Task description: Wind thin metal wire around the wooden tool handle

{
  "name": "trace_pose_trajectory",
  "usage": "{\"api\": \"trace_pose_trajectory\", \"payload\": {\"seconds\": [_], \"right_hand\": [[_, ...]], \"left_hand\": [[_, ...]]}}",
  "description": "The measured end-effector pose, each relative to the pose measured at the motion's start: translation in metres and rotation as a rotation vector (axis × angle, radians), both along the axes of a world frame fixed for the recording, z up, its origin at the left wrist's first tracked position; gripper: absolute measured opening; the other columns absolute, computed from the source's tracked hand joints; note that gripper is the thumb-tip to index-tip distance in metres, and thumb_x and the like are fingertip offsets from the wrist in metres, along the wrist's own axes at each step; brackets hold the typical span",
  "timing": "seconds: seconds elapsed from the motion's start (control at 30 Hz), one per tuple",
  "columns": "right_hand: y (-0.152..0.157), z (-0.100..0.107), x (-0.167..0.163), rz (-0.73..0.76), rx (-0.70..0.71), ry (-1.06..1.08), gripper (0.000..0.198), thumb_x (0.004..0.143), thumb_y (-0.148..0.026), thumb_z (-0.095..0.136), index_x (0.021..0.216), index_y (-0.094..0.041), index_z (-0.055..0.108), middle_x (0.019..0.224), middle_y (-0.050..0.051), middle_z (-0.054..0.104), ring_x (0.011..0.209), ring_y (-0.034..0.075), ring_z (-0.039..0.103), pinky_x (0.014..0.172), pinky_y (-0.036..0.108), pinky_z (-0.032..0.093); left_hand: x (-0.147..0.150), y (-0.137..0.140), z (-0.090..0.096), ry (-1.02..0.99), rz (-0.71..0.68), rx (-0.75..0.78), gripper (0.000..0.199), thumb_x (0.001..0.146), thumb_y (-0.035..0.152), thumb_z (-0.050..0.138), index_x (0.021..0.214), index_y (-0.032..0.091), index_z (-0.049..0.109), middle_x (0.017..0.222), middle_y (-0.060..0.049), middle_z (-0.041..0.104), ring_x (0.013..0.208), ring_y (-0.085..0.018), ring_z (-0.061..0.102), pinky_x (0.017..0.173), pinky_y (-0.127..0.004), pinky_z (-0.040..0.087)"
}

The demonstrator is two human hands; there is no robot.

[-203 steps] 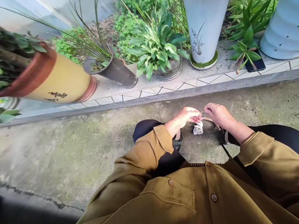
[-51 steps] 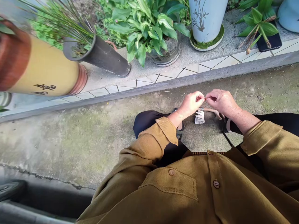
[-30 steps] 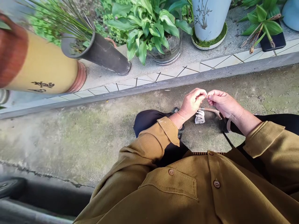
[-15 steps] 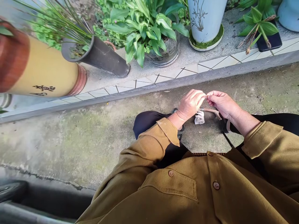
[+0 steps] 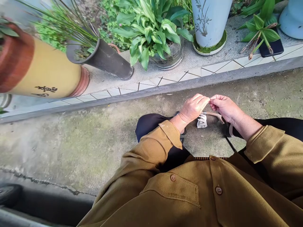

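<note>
My left hand (image 5: 194,108) and my right hand (image 5: 223,107) meet fingertip to fingertip above the ground, between my knees. Both are closed in a pinch. Whatever lies between the fingertips is too small or too hidden to name. Below the hands, a curved wooden piece like a handle (image 5: 214,115) shows partly, with what looks like wire wound at its left end. A crumpled whitish piece of cloth or paper (image 5: 202,121) is just under that end. My left hand hides part of these things.
Ahead runs a low tiled ledge (image 5: 170,75) bearing a dark tilted-looking pot (image 5: 111,61), a leafy plant in a glass pot (image 5: 169,60), a pale blue pot (image 5: 210,25) and a black phone (image 5: 272,47). A yellow jar (image 5: 54,67) stands at left. Concrete ground (image 5: 71,142) spreads below.
The view has shifted slightly, so the ledge and pots sit a little lower. Both hands stay pinched together at nearly the same place, with only a small shift of the fingers.
</note>
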State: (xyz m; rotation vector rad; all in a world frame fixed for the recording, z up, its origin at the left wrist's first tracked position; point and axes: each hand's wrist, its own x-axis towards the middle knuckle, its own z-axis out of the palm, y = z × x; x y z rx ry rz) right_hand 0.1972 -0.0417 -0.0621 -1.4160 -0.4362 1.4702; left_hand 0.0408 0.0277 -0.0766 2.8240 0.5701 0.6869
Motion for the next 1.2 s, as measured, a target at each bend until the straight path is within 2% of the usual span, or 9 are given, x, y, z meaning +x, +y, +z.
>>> {"api": "trace_pose_trajectory", "payload": {"seconds": [0.13, 0.3, 0.5, 0.63, 0.83, 1.07, 1.2], "right_hand": [[0.001, 0.002, 0.001, 0.010, -0.006, -0.076, 0.012, 0.064, -0.015, 0.066, 0.055, -0.018, 0.058, 0.052, -0.004, 0.053, 0.049, 0.006, 0.042, 0.050, 0.020, 0.032], [0.002, -0.001, 0.004, 0.006, -0.096, -0.100, 0.011, 0.067, -0.014, 0.064, 0.058, -0.017, 0.059, 0.052, -0.003, 0.054, 0.048, 0.006, 0.042, 0.049, 0.021, 0.032], [0.000, -0.005, 0.004, 0.000, -0.065, -0.069, 0.010, 0.065, -0.014, 0.063, 0.057, -0.017, 0.057, 0.051, -0.004, 0.050, 0.048, 0.006, 0.039, 0.047, 0.021, 0.029], [-0.002, -0.009, 0.007, 0.006, -0.080, -0.012, 0.011, 0.063, -0.014, 0.059, 0.054, -0.018, 0.054, 0.051, -0.004, 0.044, 0.047, 0.006, 0.035, 0.045, 0.021, 0.026], [-0.002, -0.012, 0.012, 0.052, -0.080, 0.078, 0.007, 0.063, -0.011, 0.059, 0.059, -0.017, 0.057, 0.053, -0.004, 0.041, 0.048, 0.007, 0.032, 0.044, 0.021, 0.025], [-0.005, -0.013, 0.015, 0.035, -0.145, 0.288, 0.004, 0.068, -0.011, 0.065, 0.065, -0.013, 0.064, 0.058, -0.001, 0.048, 0.053, 0.007, 0.038, 0.046, 0.018, 0.032], [-0.007, -0.013, 0.015, 0.054, -0.132, 0.291, 0.007, 0.068, -0.013, 0.070, 0.063, -0.013, 0.065, 0.057, -0.001, 0.049, 0.053, 0.007, 0.040, 0.046, 0.019, 0.035]], "left_hand": [[0.000, 0.003, 0.001, 0.050, -0.016, 0.029, 0.026, 0.102, 0.018, 0.038, 0.095, 0.016, 0.064, 0.090, -0.004, 0.068, 0.089, -0.014, 0.061, 0.082, -0.027, 0.049], [0.001, 0.001, 0.005, 0.190, -0.039, 0.090, 0.026, 0.100, 0.016, 0.039, 0.089, 0.016, 0.062, 0.084, -0.005, 0.066, 0.087, -0.017, 0.060, 0.075, -0.028, 0.046], [0.003, 0.000, 0.000, 0.205, -0.011, 0.079, 0.028, 0.100, 0.016, 0.038, 0.090, 0.015, 0.064, 0.084, -0.006, 0.066, 0.087, -0.017, 0.061, 0.074, -0.028, 0.047], [0.006, 0.004, -0.007, 0.149, -0.076, -0.045, 0.026, 0.101, 0.021, 0.040, 0.097, 0.015, 0.065, 0.089, -0.006, 0.069, 0.090, -0.016, 0.063, 0.080, -0.029, 0.050], [0.011, 0.006, -0.013, 0.007, -0.050, -0.262, 0.015, 0.097, 0.019, 0.050, 0.095, 0.016, 0.065, 0.089, -0.004, 0.071, 0.088, -0.015, 0.065, 0.084, -0.030, 0.051], [0.012, 0.005, -0.016, -0.161, 0.006, -0.588, 0.005, 0.087, 0.015, 0.063, 0.090, 0.016, 0.067, 0.086, -0.001, 0.071, 0.080, -0.012, 0.065, 0.077, -0.026, 0.051], [0.012, 0.006, -0.014, -0.158, 0.047, -0.841, 0.003, 0.083, 0.014, 0.065, 0.086, 0.015, 0.067, 0.083, -0.001, 0.072, 0.075, -0.011, 0.066, 0.073, -0.024, 0.052]]}}
